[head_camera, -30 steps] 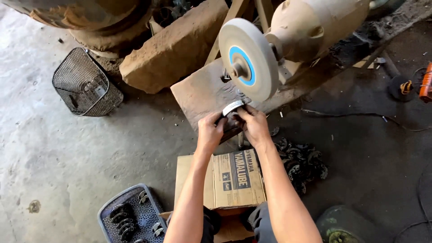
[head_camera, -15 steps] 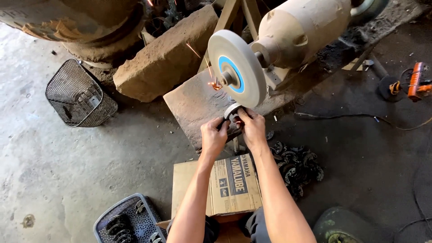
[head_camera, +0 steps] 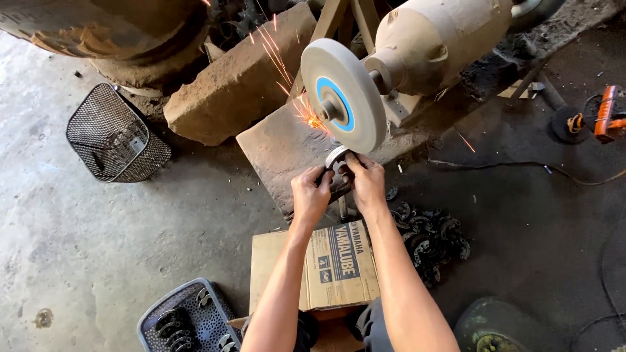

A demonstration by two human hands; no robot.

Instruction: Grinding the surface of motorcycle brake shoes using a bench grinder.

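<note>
Both hands press a small metal part against a spinning grinding wheel, sparks flying.

At frame centre the left hand (head_camera: 312, 194) and right hand (head_camera: 366, 182) are clenched around a small curved metal part (head_camera: 337, 158), held up against the lower edge of the grey grinding wheel (head_camera: 342, 94) with its blue centre disc. Orange sparks (head_camera: 306, 114) spray up and left from the contact. The wheel sits on a beige bench-grinder motor (head_camera: 443, 39) at upper right. Below the forearms lies a cardboard box (head_camera: 326, 264); a pile of dark metal parts (head_camera: 430, 238) sits right of it on the concrete floor (head_camera: 98, 228). A wire basket (head_camera: 114, 133) stands at left, a grey plastic crate (head_camera: 186, 319) at bottom left.
</note>
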